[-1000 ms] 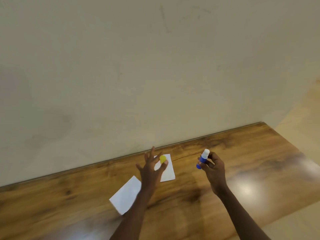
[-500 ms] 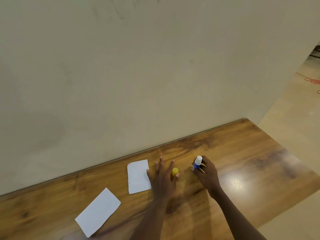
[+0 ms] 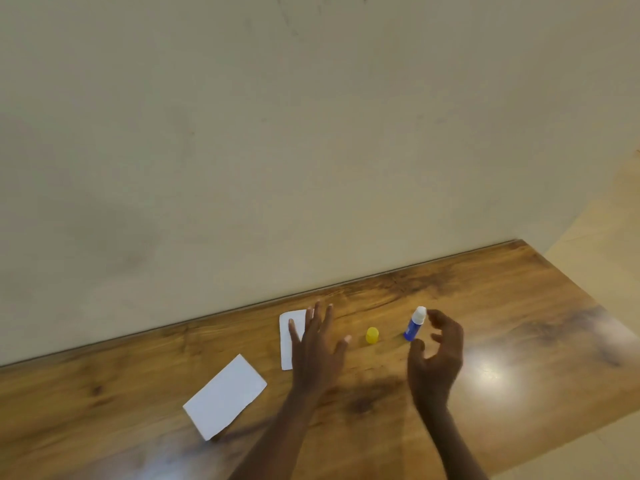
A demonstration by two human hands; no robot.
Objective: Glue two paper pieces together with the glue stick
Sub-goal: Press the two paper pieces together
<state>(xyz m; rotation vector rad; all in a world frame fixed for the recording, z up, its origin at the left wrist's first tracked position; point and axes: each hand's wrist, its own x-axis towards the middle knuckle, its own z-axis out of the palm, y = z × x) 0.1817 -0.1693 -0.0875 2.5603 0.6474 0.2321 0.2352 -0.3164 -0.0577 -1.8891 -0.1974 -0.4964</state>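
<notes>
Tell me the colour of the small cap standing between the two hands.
Yellow; the cap shows clearly in the head view.

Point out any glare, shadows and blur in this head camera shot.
Head view: bright glare patch on the table right of the right hand; soft arm shadows on the wood below the left hand; slight motion blur on both hands; glue stick, yellow cap fairly sharp.
</notes>
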